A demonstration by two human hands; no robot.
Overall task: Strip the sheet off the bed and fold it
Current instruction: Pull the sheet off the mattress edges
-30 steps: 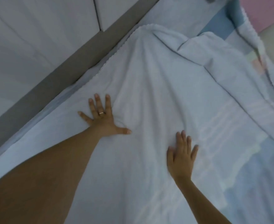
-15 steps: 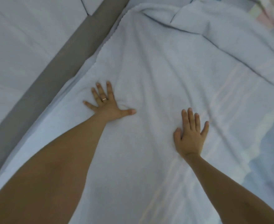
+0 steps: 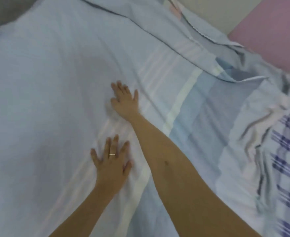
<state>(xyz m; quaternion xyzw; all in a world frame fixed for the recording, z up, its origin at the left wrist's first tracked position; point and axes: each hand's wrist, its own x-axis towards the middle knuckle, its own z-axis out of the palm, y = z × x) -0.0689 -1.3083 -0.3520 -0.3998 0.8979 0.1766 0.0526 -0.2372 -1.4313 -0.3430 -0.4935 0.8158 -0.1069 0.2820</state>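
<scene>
The pale blue cotton bed sheet [image 3: 46, 82] lies spread flat over most of the view, w/ faint pink & white stripes running from the near centre up toward the far right. A cream stripe [image 3: 180, 103] runs beside them & a darker blue band [image 3: 205, 106] sits just right of that. Along the far right a fold of the same sheet [image 3: 183, 31] lies doubled back over the flat part, w/ a scalloped edge on its far side. Soft creases run through the cloth around the hands.

The person's right hand [image 3: 124, 100] rests palm down on the sheet approx mid-scene, fingers straight & slightly spread, pointing far; it grips nothing. Small wrinkles bunch just left of its wrist. The bare right forearm runs diagonally up to it from the near right corner. The left hand [image 3: 112, 159] lies nearer & a little left of the right one, also palm down, fingers straight & fanned, pressing on the pink-striped part & holding nothing. A thin gold ring [image 3: 112, 154] sits on one finger. The two hands are near each other but apart; the left hand is just beside the right forearm, contact unclear.

At the right, a crumpled white fabric w/ dark blue checks [image 3: 288, 151] lies against the sheet's edge. Far right corner: a flat pink surface [image 3: 269, 31], w/ a beige strip [image 3: 214, 16] between it & the sheet. Far left corner: a dull grey surface [image 3: 2, 9], blurred
</scene>
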